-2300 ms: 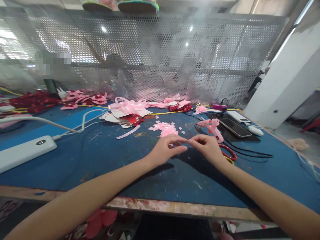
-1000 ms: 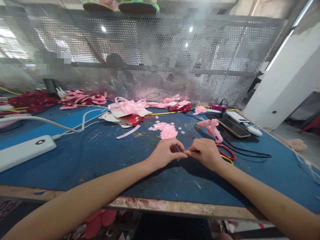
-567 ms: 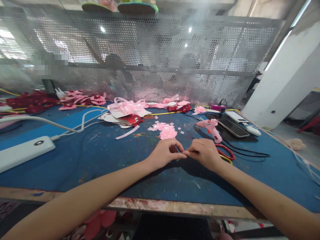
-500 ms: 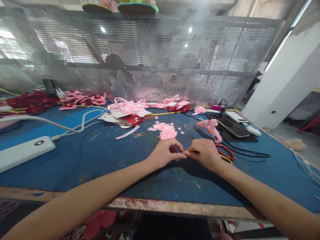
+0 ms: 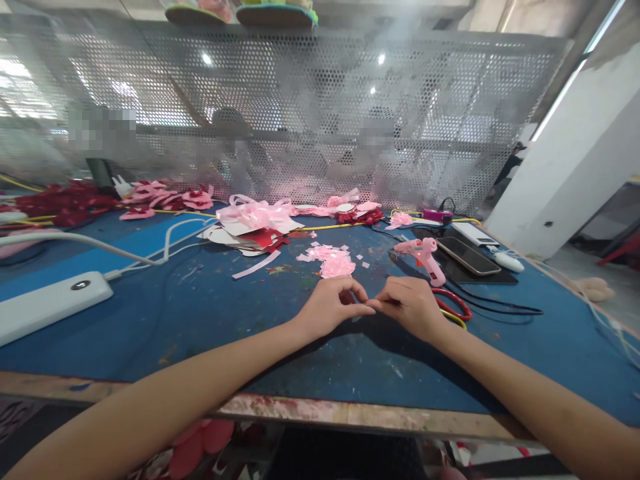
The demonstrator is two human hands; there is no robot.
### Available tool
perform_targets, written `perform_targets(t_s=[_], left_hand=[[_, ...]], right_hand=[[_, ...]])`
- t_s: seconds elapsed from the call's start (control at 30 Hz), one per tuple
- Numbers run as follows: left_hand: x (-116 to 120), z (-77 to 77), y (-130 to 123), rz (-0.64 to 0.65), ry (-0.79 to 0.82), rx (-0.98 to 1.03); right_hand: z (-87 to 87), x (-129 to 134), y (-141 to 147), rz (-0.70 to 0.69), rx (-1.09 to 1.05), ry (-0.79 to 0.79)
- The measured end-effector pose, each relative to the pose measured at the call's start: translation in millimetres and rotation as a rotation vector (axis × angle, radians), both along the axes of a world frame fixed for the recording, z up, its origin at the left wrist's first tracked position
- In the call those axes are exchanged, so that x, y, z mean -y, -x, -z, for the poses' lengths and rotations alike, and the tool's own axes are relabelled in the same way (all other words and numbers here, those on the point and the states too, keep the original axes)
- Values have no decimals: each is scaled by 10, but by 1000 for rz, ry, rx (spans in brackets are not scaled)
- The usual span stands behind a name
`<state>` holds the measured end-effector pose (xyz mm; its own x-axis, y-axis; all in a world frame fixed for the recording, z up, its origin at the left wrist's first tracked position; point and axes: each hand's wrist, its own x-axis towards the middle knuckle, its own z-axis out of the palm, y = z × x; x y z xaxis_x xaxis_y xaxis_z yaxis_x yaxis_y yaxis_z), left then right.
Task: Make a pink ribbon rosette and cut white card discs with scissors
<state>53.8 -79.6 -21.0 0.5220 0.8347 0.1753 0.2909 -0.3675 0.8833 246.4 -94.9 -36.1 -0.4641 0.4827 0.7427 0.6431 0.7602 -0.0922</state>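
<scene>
On the blue table (image 5: 165, 320) | pink scrap pile (image 5: 334, 261) at 12 o'clock of the hands, glue gun (image 5: 425, 257) at 1 | left hand (image 5: 330, 308) and right hand (image 5: 410, 305) meet fingertip to fingertip, pinched narrow; anything held is too small to tell | fine pinching step.

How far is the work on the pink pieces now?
Done: finished-looking pink flowers lie at the back of the blue table. In hand: the left hand and right hand pinch something tiny between their fingertips; it is too small to identify. Left: loose pink scraps remain, the glue gun lying untouched.
</scene>
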Motion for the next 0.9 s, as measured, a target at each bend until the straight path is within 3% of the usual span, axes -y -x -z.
perform_targets(t_s=[0.63,0.77,0.9], left_hand=[[40,-46,16,-40,-119,18],[35,-40,49,19,-157,91],[29,-76,80,153,-182,142]], right_hand=[[-42,31,12,-28,-80,54],[-70,72,30,-55,-90,61],[-76,94,30,-121,58,32]])
